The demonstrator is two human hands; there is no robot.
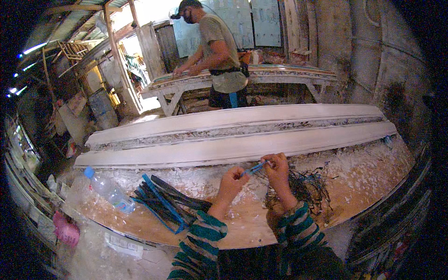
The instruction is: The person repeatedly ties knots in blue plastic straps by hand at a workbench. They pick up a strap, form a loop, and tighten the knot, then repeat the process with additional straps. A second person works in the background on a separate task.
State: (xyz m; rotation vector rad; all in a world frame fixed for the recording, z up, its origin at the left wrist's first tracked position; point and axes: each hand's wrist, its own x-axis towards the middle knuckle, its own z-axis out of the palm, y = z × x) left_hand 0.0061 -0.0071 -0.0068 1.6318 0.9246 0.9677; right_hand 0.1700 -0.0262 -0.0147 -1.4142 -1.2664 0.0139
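Over the middle of the wooden worktable, a thin blue strip (254,168) is stretched between my two hands. My left hand (232,183) pinches its lower left end. The upper right end is in the closed fingers of my right hand (277,170). Left of my left forearm lies a bundle of black and blue strips (163,198), flat on the table. A tangled heap of thin dark strands (310,189) with some blue in it sits beside and partly behind my right hand and wrist. Whether the held strip is one layer or several I cannot make out.
Two long white plastered boards (233,145) run across the table beyond my hands. A clear bottle with a blue cap (108,189) lies tilted at the left. Farther back, a person (221,51) works at another long table (289,74). A pink container (66,228) is at lower left.
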